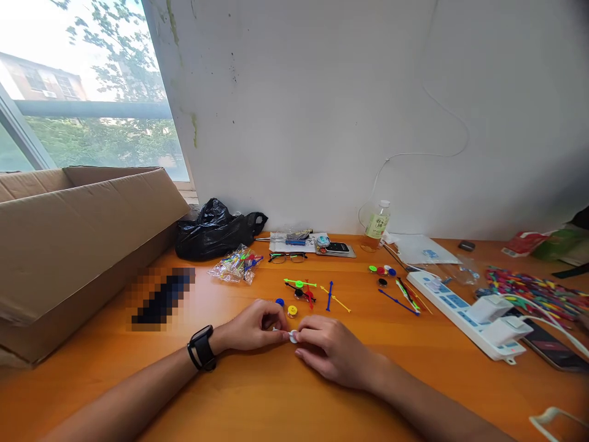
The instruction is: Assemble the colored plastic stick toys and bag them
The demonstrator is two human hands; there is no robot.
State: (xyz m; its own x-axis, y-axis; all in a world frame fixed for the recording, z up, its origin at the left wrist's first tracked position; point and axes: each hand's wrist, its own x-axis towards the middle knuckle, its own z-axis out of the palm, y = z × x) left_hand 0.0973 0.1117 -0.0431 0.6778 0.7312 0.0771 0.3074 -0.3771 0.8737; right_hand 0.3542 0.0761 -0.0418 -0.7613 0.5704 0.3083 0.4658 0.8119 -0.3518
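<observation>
In the near middle of the desk, a small white piece is held low over the surface by both hands; the grip of the left hand and of the right hand is narrow, with the piece pinched at the fingertips and partly hidden. A black watch is worn on the left wrist. Just beyond the fingers, a yellow disc and a blue disc are placed. Farther on, green, black and red arrows are clustered, with a blue arrow and a yellow arrow crossed to their right. To the right, plugs are seated in a power strip. Farther still, eyeglasses are laid, with a bottle stood to the right by the wall.
</observation>
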